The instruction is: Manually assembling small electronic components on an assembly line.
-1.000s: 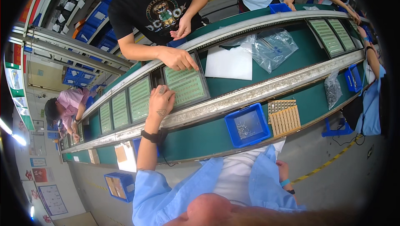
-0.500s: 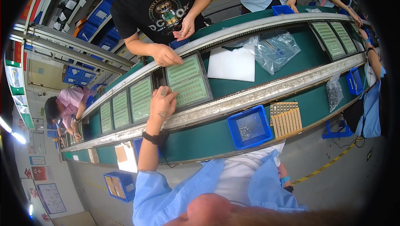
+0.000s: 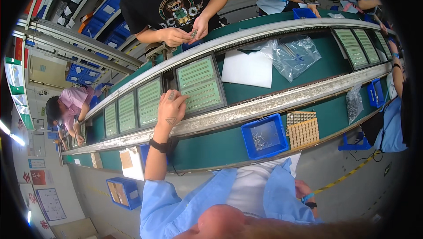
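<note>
My left hand (image 3: 171, 107) reaches over the lower left edge of a dark-framed tray with a green panel (image 3: 200, 89) covered in rows of tiny parts. Its fingers are curled together, with a fingertip at the panel; anything pinched there is too small to make out. My right hand (image 3: 303, 189) hangs low by my side, away from the bench, its fingers mostly hidden. Across the line, a co-worker's hands (image 3: 189, 35) hold several small metal pieces.
More green-panel trays (image 3: 127, 112) lie along the rails to the left and far right. Between the rails are a white foam sheet (image 3: 247, 68) and a clear plastic bag (image 3: 297, 58). On my side stand a blue bin (image 3: 264, 137) of small metal parts and tan perforated blocks (image 3: 303, 129).
The co-worker opposite has drawn a hand back from the tray and brought both hands together. My right hand has come slightly further into view; my left hand stays nearly in place.
</note>
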Available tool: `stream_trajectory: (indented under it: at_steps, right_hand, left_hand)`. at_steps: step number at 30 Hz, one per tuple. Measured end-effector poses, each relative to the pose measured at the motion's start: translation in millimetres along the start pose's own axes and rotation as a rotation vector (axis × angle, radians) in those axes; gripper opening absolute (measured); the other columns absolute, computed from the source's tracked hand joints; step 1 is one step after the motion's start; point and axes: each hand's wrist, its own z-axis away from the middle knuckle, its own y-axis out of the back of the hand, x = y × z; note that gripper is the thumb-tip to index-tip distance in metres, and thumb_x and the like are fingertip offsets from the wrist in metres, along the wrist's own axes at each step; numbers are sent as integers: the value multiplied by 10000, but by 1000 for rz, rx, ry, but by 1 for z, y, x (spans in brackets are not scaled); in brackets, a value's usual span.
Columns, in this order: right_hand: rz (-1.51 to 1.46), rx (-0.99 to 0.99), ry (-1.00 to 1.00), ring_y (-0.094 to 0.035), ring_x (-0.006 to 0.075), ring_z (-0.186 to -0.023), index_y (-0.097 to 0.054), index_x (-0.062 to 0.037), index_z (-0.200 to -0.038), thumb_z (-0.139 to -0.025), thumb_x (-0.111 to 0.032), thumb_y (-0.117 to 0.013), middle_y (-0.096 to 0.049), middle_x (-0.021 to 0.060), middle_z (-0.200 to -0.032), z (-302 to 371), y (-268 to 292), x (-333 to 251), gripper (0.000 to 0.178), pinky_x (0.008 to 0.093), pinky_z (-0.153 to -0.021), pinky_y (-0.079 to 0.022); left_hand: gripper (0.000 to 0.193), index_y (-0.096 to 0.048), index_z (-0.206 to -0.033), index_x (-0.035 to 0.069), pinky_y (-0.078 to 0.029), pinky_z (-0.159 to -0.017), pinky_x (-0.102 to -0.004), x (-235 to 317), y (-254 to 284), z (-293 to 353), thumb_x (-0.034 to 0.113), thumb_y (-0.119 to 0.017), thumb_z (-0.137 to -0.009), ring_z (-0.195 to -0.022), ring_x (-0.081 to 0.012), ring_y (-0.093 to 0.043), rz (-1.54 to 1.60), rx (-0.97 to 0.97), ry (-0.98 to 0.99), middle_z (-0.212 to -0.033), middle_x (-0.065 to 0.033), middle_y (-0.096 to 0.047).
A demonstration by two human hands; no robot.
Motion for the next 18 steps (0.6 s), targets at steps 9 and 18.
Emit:
stream_trajectory:
  at_steps: [9, 18]
  right_hand:
    - [1408, 396, 156, -746, 279, -829, -739, 25, -954, -870, -330, -716, -756, 206, -920, -12, -66, -45, 366, 415, -735, -583]
    - [1225, 409, -71, -760, 360, -855, -769, -5, -983, -833, -409, -745, -753, 242, -903, 48, -94, -84, 431, 427, -784, -592]
  left_hand:
    - [225, -764, -940, 78, -480, -796, -405, 7, -5, -4, -3, -713, -737, -905, -271, -603, -12, -7, -22, -915, -61, -618]
    - [183, -757, -955, 60, -470, -813, -408, 10, -2, -5, -3, -726, -787, -909, -269, -617, -10, 11, -3, -907, -62, -624]
